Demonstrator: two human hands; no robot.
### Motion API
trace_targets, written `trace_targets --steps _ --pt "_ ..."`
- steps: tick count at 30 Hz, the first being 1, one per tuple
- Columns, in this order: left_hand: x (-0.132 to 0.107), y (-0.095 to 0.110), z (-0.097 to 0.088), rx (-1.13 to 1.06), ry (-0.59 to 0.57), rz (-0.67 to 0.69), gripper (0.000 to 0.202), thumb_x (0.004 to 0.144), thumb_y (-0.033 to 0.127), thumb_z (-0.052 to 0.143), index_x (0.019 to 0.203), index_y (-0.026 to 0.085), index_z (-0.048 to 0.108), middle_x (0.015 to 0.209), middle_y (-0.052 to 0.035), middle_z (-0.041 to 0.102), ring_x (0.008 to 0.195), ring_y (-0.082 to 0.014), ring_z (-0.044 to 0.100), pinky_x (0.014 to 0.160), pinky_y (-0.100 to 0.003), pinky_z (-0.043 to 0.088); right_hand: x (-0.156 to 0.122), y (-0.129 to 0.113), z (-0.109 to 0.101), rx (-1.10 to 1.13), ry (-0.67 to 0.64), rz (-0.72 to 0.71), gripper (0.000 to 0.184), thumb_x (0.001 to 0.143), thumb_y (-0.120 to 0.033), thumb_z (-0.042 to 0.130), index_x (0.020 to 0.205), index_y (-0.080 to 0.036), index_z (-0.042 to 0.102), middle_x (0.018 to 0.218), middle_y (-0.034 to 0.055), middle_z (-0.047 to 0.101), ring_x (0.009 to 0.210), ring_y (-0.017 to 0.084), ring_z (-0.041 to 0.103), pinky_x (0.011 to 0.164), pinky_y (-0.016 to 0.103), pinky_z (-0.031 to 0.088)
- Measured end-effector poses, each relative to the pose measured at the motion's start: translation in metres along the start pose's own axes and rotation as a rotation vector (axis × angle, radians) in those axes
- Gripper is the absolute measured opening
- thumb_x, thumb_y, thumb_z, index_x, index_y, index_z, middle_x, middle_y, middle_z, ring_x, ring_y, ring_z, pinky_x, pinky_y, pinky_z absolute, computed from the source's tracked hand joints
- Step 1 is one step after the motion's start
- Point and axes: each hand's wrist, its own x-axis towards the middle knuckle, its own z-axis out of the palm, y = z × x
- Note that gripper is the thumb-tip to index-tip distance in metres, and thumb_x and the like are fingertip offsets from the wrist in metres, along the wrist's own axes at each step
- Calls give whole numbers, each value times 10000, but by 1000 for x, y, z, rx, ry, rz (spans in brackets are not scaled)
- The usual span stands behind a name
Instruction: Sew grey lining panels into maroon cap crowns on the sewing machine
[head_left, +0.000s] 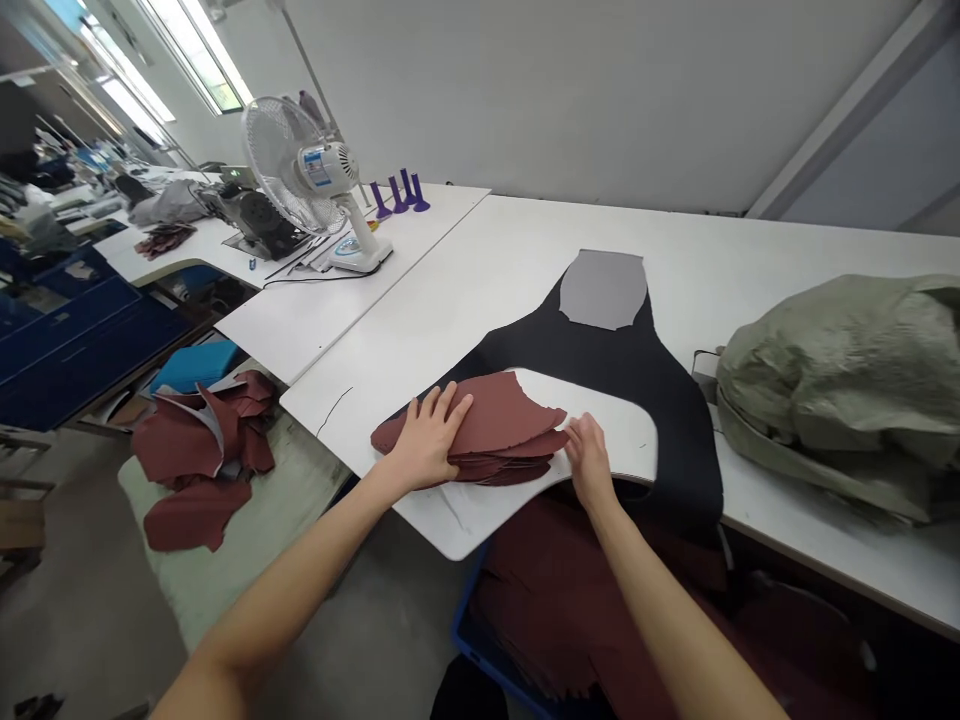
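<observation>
Fingers (459, 408) of the left hand (421, 447) lie spread on the stack (491, 410) of maroon pieces, pressing flat on the top one at about 9 o'clock. At 3 o'clock, the fingers of the right hand (591, 450) are bent and close together at the stack's pointed tips; the thumb is hidden, so whether they pinch an edge or only touch it cannot be told.

As for progress, the stack is gathered in one pile near the table's (450, 540) front corner, yet it seems only partly evened up — its tips fan out at 3 o'clock and the lower layers show unevenly at 6. How many pieces are finished is not clear. Other maroon pieces (184, 440) lie loose on a bench (304, 470) at 9 o'clock, and more maroon material (555, 590) fills a blue crate (460, 620) at 5; nothing shows whether these belong to the same batch.

Just beyond the stack, a black sheet (525, 340) curves from 12 round to 4 o'clock, with a grey piece (604, 290) on it between 1 and 2.
</observation>
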Motion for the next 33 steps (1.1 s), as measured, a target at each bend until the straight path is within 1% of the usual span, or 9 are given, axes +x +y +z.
trace_targets --steps 4,7,10,13,15,19,25,29,33 --pt "-9 -5 -8 29 -8 4 1037 730 319 702 1601 222 147 1697 -123 40 1557 -385 13 1226 -642 94 27 -10 29 133 -128 83 634 925 -672 446 1232 -150 635 1194 142 693 1084 270 664 935 459 545" --pt "-22 -21 -11 49 -8 -25 1027 765 367 703 1601 179 136 1695 -134 47 1563 -359 -11 1226 -653 65 12 -42 53 147 -148 40 507 885 -572 603 1186 -171 672 1258 119 671 1171 262 614 1041 484 467" --pt "-34 -35 -4 20 -19 -73 1217 724 535 763 1608 157 17 1689 -163 4 1560 -381 -23 1202 -689 117 -7 -59 70 114 -156 -6 465 822 -519 682 1175 -216 685 1309 83 643 1256 267 540 1125 476 369" --pt "-36 -39 8 47 46 -112 1240 735 535 766 1607 144 -24 1683 -190 20 1556 -404 -13 1175 -716 168 -15 -48 76 70 -128 85 558 727 -585 723 1135 -207 685 1267 120 650 1229 325 546 1100 488 381" --pt "-35 -39 13 70 67 -93 1191 758 511 752 1611 150 3 1682 -188 52 1553 -417 6 1164 -731 174 -17 -35 72 66 -100 151 715 690 -638 732 1239 -192 624 1326 150 610 1237 345 545 1068 489 414" --pt "-35 -39 15 69 84 -74 1214 735 553 766 1614 162 26 1682 -180 61 1549 -432 9 1174 -732 124 -23 -18 43 90 -31 153 770 788 -690 625 1380 -213 500 1487 131 485 1359 300 453 1125 456 369" --pt "-43 -39 11 47 153 -4 1250 732 654 747 1612 213 -22 1684 -171 88 1554 -406 50 1198 -697 74 -58 5 -27 82 89 208 652 754 -650 682 1228 -212 589 1365 114 597 1301 295 521 1140 468 381" --pt "-49 -27 -1 32 280 52 984 883 653 577 1605 228 62 1665 -171 191 1547 -374 139 1212 -658 137 -110 35 -82 58 249 342 689 657 -662 735 1156 -202 620 1282 135 643 1243 356 567 1124 552 401" --pt "-60 10 -6 -82 468 140 675 991 461 511 1559 266 204 1608 -156 312 1519 -320 249 1204 -554 285 -172 66 -156 12 528 467 586 611 -621 778 1062 -268 655 1245 150 670 1226 379 586 1116 560 412"
